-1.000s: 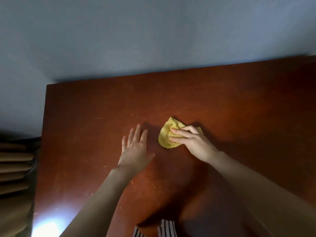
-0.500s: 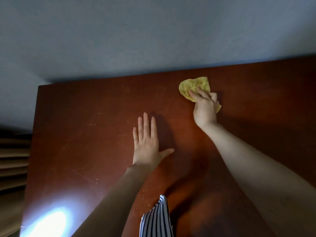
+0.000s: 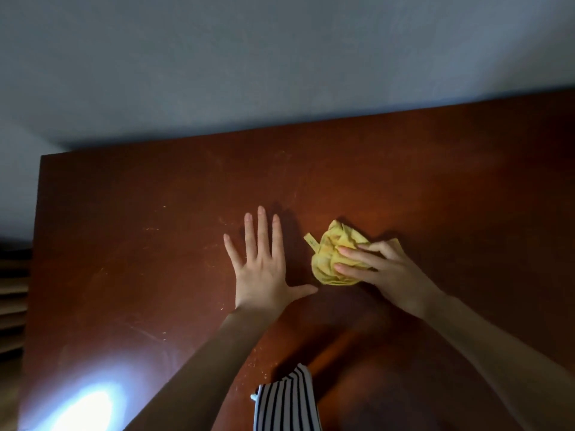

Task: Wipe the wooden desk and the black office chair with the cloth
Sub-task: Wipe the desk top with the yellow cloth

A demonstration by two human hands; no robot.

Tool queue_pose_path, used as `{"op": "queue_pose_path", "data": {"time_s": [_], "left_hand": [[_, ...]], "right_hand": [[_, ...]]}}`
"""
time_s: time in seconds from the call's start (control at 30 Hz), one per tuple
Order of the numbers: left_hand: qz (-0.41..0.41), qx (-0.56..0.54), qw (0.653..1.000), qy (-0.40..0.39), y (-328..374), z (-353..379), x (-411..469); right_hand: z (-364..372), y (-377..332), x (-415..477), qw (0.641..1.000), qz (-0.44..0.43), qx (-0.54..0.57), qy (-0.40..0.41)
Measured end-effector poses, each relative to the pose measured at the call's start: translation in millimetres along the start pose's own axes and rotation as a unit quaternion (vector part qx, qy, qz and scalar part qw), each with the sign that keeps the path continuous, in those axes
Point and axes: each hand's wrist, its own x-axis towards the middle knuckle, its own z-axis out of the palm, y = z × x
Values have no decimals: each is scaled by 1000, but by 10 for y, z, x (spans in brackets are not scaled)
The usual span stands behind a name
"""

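At the far left edge of the frame, brownish horizontal slats (image 3: 12, 293) show beside the wooden surface (image 3: 130, 250), too dim to identify. In the lower left a bright patch of light (image 3: 84, 409) glares on the reddish-brown wood, and small pale specks and faint scratches are scattered over the left half.

Left of centre, the left hand (image 3: 264, 269) lies palm down and flat on the surface, its fingers straight and spread, thumb pointing right toward the cloth; this grip is apart and holds nothing.

At bottom centre, a piece of black-and-white striped fabric (image 3: 286, 402) hangs into view between the two forearms.

Right of centre, the crumpled yellow cloth (image 3: 333, 259) rests on the surface, just beside the left thumb's tip but apart from it. A small tag sticks out from its upper left edge. The right hand (image 3: 385, 272) presses down on the cloth's right part, fingers laid across the top and folded onto the bunched fabric, so this grip is clamped on the cloth.

A pale grey wall (image 3: 280, 57) fills the upper frame behind the surface's far edge.
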Motion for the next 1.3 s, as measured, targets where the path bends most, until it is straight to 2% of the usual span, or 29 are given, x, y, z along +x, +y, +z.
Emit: {"op": "queue_pose_path", "data": {"time_s": [0.17, 0.4, 0.57, 0.63, 0.7, 0.8, 0.9, 1.0, 1.17, 1.3], "left_hand": [[-13, -11, 1000, -24, 9, 40, -78], [-56, -51, 997, -5, 37, 94, -67], [-54, -64, 996, 16, 21, 169, -76], [-36, -62, 997, 40, 17, 180, -89], [1, -85, 992, 90, -2, 229, -118], [70, -197, 958, 196, -59, 290, -182], [60, -278, 923, 258, -113, 304, -216], [41, -292, 910, 292, -186, 264, -161], [16, -305, 896, 322, -239, 130, 96], [10, -296, 890, 347, -121, 97, 235]], "right_hand": [[-148, 465, 71, 999, 28, 4, -14], [-277, 881, 819, 988, 153, 31, 1], [-193, 793, 1559, 950, 309, 20, 28], [-130, 648, 1837, 927, 374, 11, 11], [-88, 474, 2041, 918, 395, -1, -33], [-23, 252, 2141, 941, 328, -10, -83], [57, 157, 1979, 973, 219, -17, -75], [90, 82, 1716, 991, 128, 3, -43], [104, -114, 1264, 994, 107, 26, -3], [-5, -21, 789, 994, 72, 74, -23]]}}
